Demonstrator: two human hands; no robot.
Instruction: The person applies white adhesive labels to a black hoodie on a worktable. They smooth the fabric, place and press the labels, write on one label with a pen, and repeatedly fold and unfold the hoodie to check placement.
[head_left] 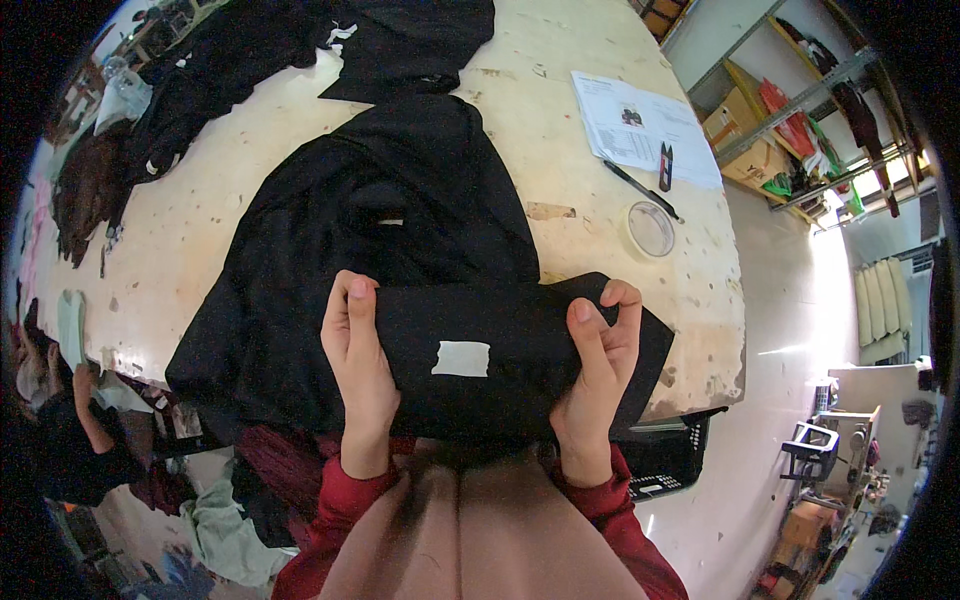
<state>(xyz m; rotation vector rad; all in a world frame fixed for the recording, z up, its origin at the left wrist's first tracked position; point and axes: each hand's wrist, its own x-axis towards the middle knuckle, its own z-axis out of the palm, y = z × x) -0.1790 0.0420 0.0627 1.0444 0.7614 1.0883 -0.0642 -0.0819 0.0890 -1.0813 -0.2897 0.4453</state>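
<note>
Both hands stretch a folded edge of black fabric across the front of the table, with a blank-looking white label in its middle. My left hand pinches the fabric's left side, thumb on top. My right hand grips the right side, its thumb and bent fingers closed on the cloth. The rest of the black garment lies spread and rumpled behind my hands on the pale table.
At right lie papers, small snips, a pen and a tape roll. More dark clothing lies back left. A co-worker works at far left. A black crate sits below; shelves stand right.
</note>
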